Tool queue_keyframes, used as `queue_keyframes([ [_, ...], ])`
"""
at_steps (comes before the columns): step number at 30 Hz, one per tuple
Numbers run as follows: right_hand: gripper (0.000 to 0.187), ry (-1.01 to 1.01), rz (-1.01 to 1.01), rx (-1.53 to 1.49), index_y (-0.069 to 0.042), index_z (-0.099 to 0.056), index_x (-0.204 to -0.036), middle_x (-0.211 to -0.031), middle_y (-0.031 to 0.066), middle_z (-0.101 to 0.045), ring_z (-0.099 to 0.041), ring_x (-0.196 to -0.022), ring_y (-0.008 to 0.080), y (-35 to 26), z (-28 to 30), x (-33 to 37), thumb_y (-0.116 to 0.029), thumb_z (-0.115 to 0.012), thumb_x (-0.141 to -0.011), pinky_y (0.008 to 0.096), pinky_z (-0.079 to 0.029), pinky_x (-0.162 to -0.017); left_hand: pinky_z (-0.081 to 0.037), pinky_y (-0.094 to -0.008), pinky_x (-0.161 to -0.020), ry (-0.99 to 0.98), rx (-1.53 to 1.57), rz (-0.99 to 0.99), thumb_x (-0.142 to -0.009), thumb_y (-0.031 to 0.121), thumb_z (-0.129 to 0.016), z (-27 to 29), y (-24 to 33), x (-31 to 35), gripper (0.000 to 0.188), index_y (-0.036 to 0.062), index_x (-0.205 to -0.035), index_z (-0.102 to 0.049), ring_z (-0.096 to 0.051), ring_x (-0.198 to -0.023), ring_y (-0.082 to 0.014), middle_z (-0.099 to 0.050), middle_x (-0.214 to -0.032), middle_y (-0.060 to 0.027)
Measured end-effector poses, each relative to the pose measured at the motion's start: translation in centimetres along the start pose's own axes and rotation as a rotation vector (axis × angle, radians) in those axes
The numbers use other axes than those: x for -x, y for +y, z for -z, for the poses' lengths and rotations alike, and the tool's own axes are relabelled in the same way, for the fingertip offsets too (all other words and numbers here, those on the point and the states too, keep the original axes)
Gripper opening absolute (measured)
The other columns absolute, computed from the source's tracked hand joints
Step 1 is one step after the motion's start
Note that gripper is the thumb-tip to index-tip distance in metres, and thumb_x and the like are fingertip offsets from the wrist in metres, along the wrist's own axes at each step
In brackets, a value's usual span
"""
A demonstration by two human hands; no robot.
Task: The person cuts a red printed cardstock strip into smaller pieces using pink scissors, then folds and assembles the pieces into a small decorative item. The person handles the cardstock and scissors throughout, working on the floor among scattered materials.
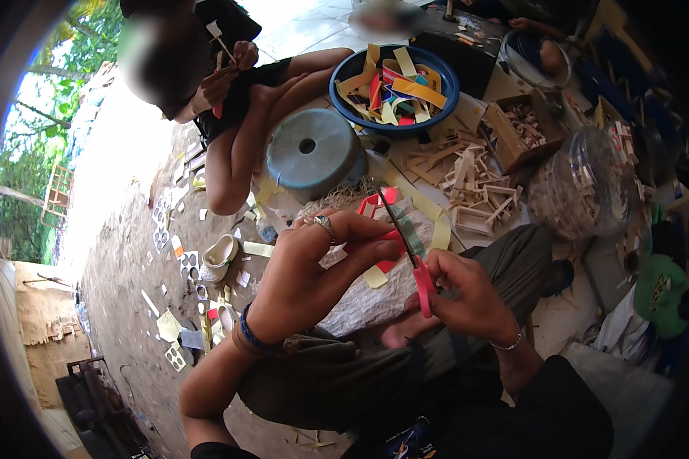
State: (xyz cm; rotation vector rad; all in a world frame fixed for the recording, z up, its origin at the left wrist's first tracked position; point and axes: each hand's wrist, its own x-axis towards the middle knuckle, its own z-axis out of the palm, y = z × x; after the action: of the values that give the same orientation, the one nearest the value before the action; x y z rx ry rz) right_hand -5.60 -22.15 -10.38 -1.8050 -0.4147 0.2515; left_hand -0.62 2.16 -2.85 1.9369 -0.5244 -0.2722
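I see the left hand (302, 264) pinching red card (395, 236), the right hand (468, 297) gripping pink scissors (422, 284), before the blue basin (396, 131) of strips (419, 91); right of it, a carton (502, 139) of wooden bits (525, 124).

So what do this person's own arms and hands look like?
The left hand, ungloved, wears a silvery ring and a dark blue bracelet. The right hand, also ungloved, has a thin pale bracelet. Both arms come out of short black sleeves.

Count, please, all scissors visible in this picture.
1 that I can confirm: the pink-handled scissors, in the right hand. The red thing below the co-worker's hands is unclear; more may be hidden.
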Motion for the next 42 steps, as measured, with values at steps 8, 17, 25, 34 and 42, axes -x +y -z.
queue_keyframes([
  [8,0.029,0.431,-0.062,0.068,-0.003,-0.058,-0.105,-0.093,0.0009,-0.061,-0.051,-0.071,0.0060,6.1,-0.9,-0.7,-0.014,-0.079,-0.089,0.0256,-0.043,-0.063,-0.057,-0.0324,-0.096,0.017,0.177,0.008,-0.094,-0.001,-0.074,0.0,-0.3,-0.2,0.026,-0.0032,-0.118,-0.066,-0.071,-0.106,-0.0166,-0.072,-0.109,-0.0106],
  [17,0.058,0.273,-0.510,0.651,0.001,-0.053,-0.115,-0.121,0.0192,-0.055,-0.066,-0.104,0.0413,20.3,-6.2,1.3,-0.030,-0.085,-0.077,0.0486,-0.054,-0.086,-0.061,-0.0314,-0.087,0.126,0.285,0.024,-0.097,-0.005,-0.069,0.5,-0.2,0.2,0.017,-0.0070,-0.112,-0.064,-0.075,-0.098,-0.0202,-0.075,-0.105,-0.0183],
  [25,0.066,0.381,-0.338,0.698,0.000,-0.046,-0.124,-0.128,0.0216,-0.048,-0.066,-0.094,0.0457,22.6,-7.3,2.3,-0.025,-0.083,-0.076,0.0523,-0.056,-0.079,-0.061,-0.0351,-0.088,0.209,0.393,-0.039,-0.098,-0.008,-0.064,0.4,-0.9,0.0,0.014,-0.0056,-0.111,-0.060,-0.074,-0.097,-0.0237,-0.074,-0.104,-0.0191],
  [34,0.040,0.467,-0.418,0.539,-0.003,-0.055,-0.117,-0.117,0.0184,-0.053,-0.066,-0.092,0.0415,21.8,-5.7,2.1,-0.022,-0.075,-0.089,0.0506,-0.055,-0.078,-0.058,-0.0329,-0.094,0.131,0.321,0.169,-0.098,0.002,-0.070,1.6,-3.5,-0.8,0.017,-0.0055,-0.112,-0.065,-0.073,-0.099,-0.0192,-0.074,-0.108,-0.0150],
  [42,0.044,0.078,0.006,0.705,-0.019,-0.062,-0.135,-0.120,0.0162,-0.055,-0.067,-0.092,0.0362,20.8,-8.5,-0.7,-0.008,-0.057,-0.092,0.0479,-0.056,-0.078,-0.056,-0.0311,-0.094,-0.115,0.288,0.287,-0.098,0.010,-0.072,3.2,-10.8,-1.4,0.018,-0.0041,-0.110,-0.069,-0.072,-0.098,-0.0159,-0.076,-0.103,-0.0095],
])
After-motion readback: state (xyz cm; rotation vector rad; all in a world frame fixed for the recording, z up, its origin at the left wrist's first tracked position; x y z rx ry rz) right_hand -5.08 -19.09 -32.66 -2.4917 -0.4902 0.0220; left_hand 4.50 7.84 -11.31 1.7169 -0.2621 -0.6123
